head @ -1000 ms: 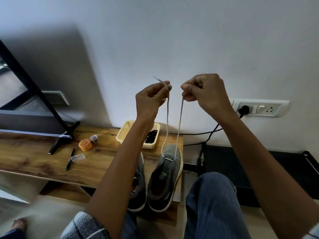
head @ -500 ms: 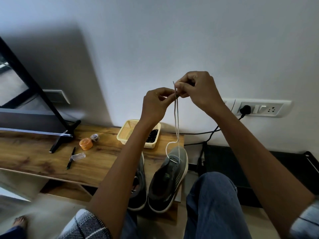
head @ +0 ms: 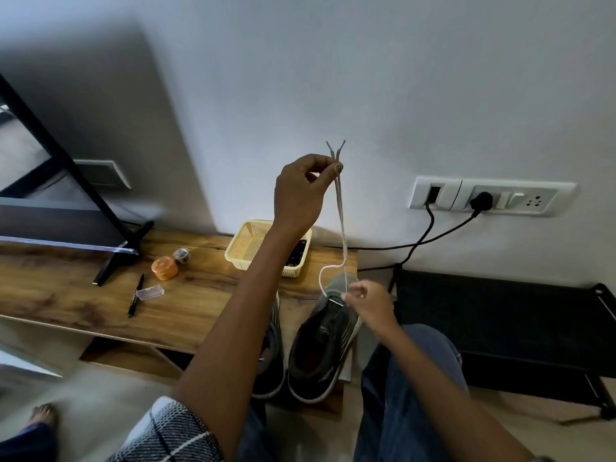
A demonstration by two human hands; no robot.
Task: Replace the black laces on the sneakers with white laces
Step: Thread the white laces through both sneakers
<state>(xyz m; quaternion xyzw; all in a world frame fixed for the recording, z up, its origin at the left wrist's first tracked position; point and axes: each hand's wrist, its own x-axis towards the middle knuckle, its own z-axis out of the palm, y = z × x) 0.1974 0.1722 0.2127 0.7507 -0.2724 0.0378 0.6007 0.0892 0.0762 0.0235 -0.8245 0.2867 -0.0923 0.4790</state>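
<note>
Both lace ends now sit pinched in the left hand; the right hand, loosely curled, has dropped to the sneaker, likely evening the lengths.

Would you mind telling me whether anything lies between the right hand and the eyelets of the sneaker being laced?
Nothing visible does. The right hand is already at the toe end of the right-side sneaker, beside the first eyelets, where the white lace runs through. The left hand holds both lace ends up, away from the shoe.
</note>
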